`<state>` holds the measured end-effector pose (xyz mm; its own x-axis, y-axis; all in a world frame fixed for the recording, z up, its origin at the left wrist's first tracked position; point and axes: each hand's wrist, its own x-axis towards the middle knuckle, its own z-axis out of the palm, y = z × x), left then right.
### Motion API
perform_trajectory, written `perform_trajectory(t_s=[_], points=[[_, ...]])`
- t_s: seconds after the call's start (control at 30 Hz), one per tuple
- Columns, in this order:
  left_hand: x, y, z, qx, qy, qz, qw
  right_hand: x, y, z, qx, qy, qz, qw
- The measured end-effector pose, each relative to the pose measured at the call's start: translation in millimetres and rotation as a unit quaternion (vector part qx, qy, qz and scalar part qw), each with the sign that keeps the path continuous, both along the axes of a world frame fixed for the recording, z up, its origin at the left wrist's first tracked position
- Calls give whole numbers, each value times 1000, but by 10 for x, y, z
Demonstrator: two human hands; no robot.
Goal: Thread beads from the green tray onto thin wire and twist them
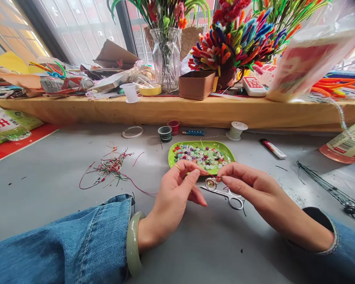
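Observation:
In the middle of the view, my left hand (177,193) pinches a thin red cord between thumb and forefinger. Facing it, my right hand (251,187) pinches the same cord at the fingertips. A small round metal-rimmed charm (211,184) hangs by the cord between the two hands, nearer the right fingertips. Silver scissors (235,200) lie on the table just beneath the charm, partly hidden. Behind my hands is a green tray (231,152) holding many coloured beads, its front edge partly covered by my fingers.
A tangle of cord scraps (112,167) lies left. Thread spools (165,134), a blue lighter (193,133) and a white spool (237,130) stand behind the tray. Right are another lighter (272,149), dark corded strands (328,183) and a bottle (347,144). A cluttered ledge (112,112) crosses the back.

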<state>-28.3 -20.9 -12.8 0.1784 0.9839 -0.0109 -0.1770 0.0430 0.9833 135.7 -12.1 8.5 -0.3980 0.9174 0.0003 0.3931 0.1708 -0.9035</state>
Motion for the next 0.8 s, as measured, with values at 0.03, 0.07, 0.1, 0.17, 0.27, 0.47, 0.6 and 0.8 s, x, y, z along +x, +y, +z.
perform_trajectory(t_s=[0.03, 0.07, 0.1, 0.17, 0.27, 0.47, 0.6, 0.8], points=[[-4, 10, 3, 12, 12, 18, 1000, 4, 4, 2, -9, 4, -8, 1000], [-11, 23, 9, 23, 27, 36, 999, 8, 8, 5, -19, 7, -17, 1000], [-22, 41, 18, 36, 44, 53, 997, 11, 11, 8, -29, 10, -25, 999], [-59, 92, 46, 72, 92, 86, 989, 11, 19, 13, -48, 15, -39, 998], [-145, 184, 111, 184, 209, 148, 949, 6, 25, 21, -69, 31, -49, 996], [-225, 231, 177, 324, 341, 132, 873, -12, 27, 34, -81, 70, -43, 993], [-144, 163, 154, 261, 307, -9, 915, -33, 29, 33, -89, 73, -26, 993], [-84, 111, 139, 34, 159, -118, 980, -40, 17, 33, -102, 47, -8, 994]])
